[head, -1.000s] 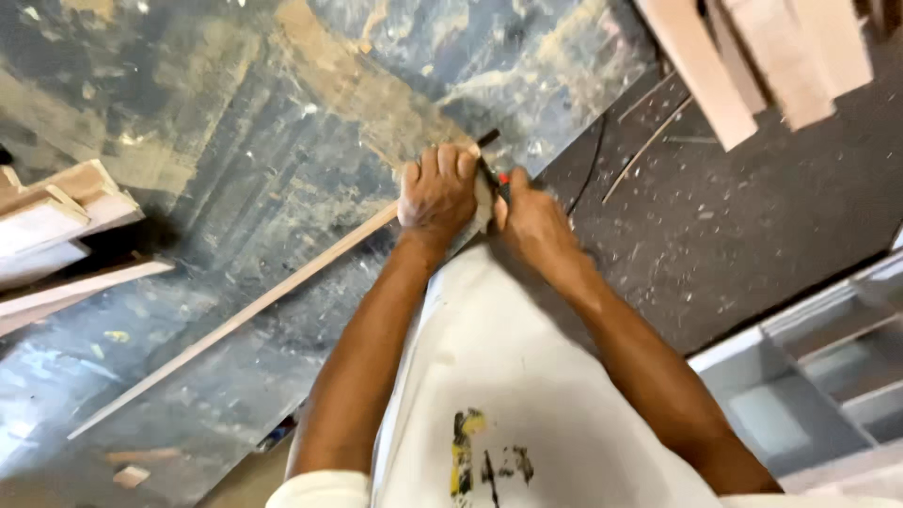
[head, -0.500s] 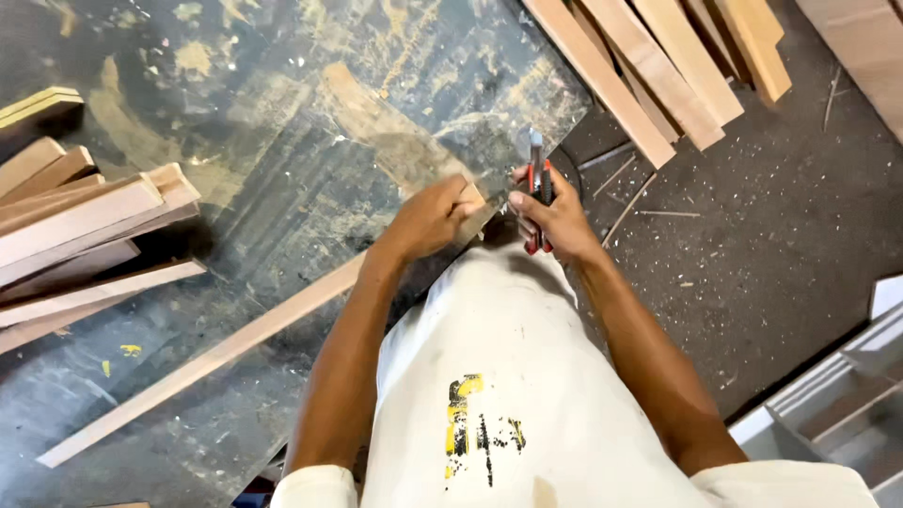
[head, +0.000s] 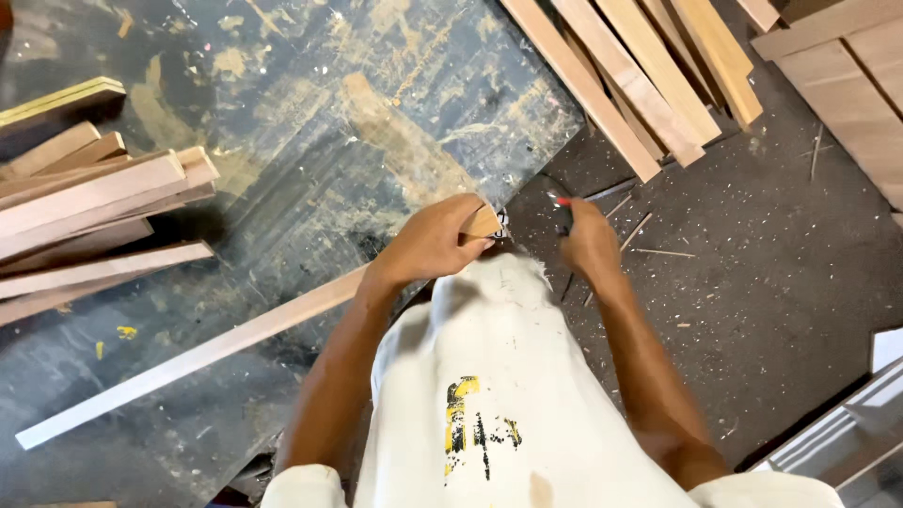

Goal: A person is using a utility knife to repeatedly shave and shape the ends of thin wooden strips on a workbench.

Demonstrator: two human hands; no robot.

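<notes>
Fingers of the left hand (head: 428,246) curl over and pinch the near end of a long pale wooden strip (head: 216,350), pressing it down onto the dark, dust-streaked work board (head: 310,141). The strip runs away to the lower left, flat on that board. The right hand (head: 590,243) is closed around a small dark tool with a red tip (head: 562,201), held just beside the strip's end but apart from it; its working edge is too blurred to make out. A stack of pale wooden battens (head: 89,202) lies at the left, and more long planks (head: 640,75) lean at the top right. With the left fingertips so near the strip's end, a slip of the tool could catch them.
</notes>
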